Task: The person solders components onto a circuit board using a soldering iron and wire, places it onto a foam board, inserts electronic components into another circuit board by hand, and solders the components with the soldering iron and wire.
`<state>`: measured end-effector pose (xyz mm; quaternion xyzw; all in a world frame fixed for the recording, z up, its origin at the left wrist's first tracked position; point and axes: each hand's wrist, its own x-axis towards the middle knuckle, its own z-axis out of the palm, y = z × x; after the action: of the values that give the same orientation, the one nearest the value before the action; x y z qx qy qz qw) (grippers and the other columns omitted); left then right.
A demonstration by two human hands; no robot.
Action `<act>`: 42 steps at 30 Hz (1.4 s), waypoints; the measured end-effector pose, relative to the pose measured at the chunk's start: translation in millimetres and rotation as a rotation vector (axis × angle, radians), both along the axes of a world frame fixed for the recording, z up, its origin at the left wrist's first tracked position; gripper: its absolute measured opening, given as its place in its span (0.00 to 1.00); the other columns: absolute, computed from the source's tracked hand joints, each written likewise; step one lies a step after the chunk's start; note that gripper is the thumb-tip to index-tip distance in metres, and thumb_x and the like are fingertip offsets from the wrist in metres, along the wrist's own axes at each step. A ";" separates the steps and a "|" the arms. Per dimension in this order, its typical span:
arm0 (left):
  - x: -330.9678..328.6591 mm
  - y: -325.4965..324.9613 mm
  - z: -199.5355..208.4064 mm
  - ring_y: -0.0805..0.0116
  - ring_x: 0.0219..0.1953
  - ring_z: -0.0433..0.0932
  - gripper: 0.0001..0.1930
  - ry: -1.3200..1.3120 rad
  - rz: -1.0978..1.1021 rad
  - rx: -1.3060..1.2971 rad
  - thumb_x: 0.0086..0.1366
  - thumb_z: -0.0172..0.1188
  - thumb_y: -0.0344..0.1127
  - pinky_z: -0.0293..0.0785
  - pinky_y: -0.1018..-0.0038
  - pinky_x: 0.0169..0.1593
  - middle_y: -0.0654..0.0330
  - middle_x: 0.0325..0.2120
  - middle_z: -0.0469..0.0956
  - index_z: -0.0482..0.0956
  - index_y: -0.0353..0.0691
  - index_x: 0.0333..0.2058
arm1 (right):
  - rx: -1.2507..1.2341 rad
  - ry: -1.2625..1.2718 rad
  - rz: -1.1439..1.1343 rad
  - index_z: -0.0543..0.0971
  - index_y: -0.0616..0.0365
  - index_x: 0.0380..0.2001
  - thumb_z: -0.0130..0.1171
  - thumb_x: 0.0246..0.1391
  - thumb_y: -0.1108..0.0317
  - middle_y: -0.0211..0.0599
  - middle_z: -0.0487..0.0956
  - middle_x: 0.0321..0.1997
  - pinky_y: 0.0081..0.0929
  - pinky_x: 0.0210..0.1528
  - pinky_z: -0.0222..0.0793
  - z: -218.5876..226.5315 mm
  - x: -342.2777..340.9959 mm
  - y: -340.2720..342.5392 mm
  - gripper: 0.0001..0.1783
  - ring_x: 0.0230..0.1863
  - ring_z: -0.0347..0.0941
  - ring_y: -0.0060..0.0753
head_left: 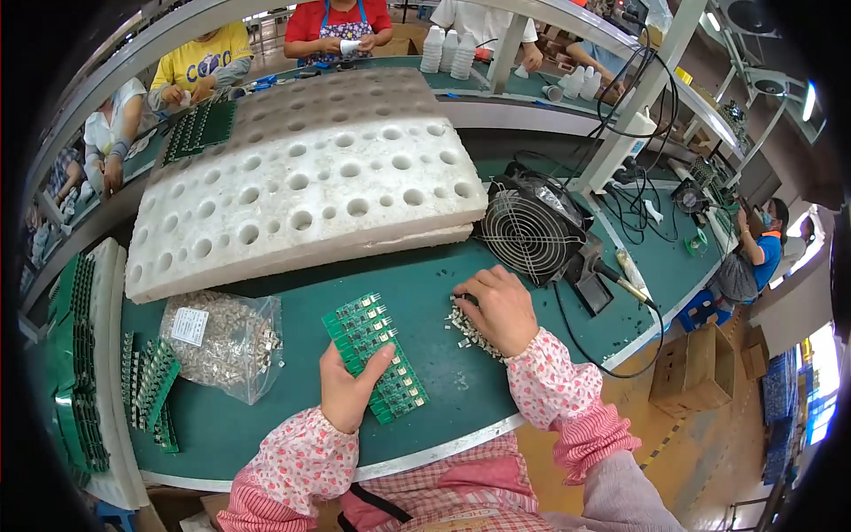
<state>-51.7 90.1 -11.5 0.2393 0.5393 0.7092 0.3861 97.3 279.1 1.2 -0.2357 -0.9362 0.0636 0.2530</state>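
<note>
My left hand (348,387) holds a long green circuit board panel (375,355) by its near edge, thumb on top, tilted over the green table mat (266,426). My right hand (502,309) reaches into a small heap of little metal parts (467,331) to the right of the panel, fingers curled down on them. Whether it has picked one up is hidden by the fingers.
Stacked white foam trays with round holes (310,177) fill the table's back. A clear bag of small parts (222,341) and upright green boards (152,386) lie left. A metal-grilled fan (530,235), a soldering iron (625,284) and cables sit right. Other people work beyond.
</note>
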 end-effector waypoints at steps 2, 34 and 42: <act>0.0 0.4 -0.5 0.76 0.32 0.77 0.12 -0.011 0.011 0.009 0.58 0.64 0.27 0.75 0.77 0.36 0.62 0.33 0.79 0.74 0.34 0.41 | 0.036 -0.055 -0.039 0.81 0.53 0.29 0.65 0.43 0.67 0.30 0.76 0.29 0.34 0.40 0.67 -2.3 -6.7 2.6 0.07 0.38 0.70 0.36; 0.4 -1.1 -1.4 0.77 0.34 0.77 0.10 0.136 0.055 0.017 0.59 0.62 0.27 0.74 0.78 0.38 0.61 0.33 0.79 0.74 0.33 0.39 | -1.665 0.610 0.209 0.76 0.61 0.37 0.57 0.59 0.68 0.27 0.77 0.35 0.17 0.41 0.67 -10.6 -28.6 -88.9 0.07 0.37 0.71 0.15; 6.7 -0.7 -2.2 0.78 0.33 0.76 0.10 0.245 0.076 0.003 0.59 0.62 0.26 0.73 0.79 0.37 0.63 0.32 0.79 0.74 0.32 0.39 | -1.540 0.650 0.167 0.73 0.63 0.35 0.58 0.58 0.71 0.29 0.77 0.35 0.15 0.42 0.67 -20.8 -28.5 -94.9 0.07 0.37 0.71 0.15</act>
<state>-45.1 89.4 -13.6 0.3042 0.5899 0.6896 0.2896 68.8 184.3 -19.6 -0.2423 -0.5259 0.7682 0.2731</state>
